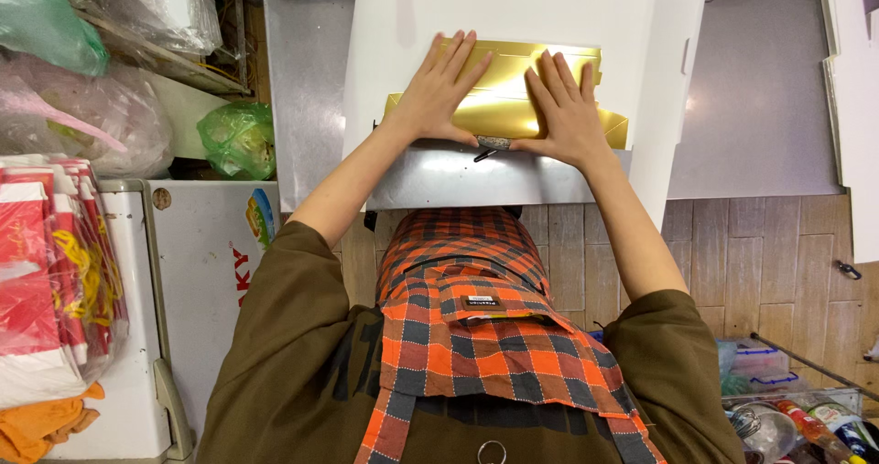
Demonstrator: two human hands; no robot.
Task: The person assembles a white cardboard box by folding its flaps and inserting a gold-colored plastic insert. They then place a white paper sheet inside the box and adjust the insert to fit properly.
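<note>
Gold card (499, 107), a shiny folded sheet with flaps along its top edge, lies flat on a big white board (513, 10) at the near edge of the steel table (760, 107). We have both hands pressed down on it. Our left hand (439, 88) is open, fingers spread flat over the left half; our right hand (566, 107) is open too, palm down on the right half. Neither grips anything. Between the two wrists a small dark tool (493, 143) peeks out at the card's near edge; we cannot tell what it is.

Judging by how things lie, the card already carries creases and looks folded over once, and we seem to be flattening that fold. It is not yet a standing box: no sides are raised and the flaps lie level. More white sheets (847, 88) wait at the right, and bags (238, 139) crowd the left.
</note>
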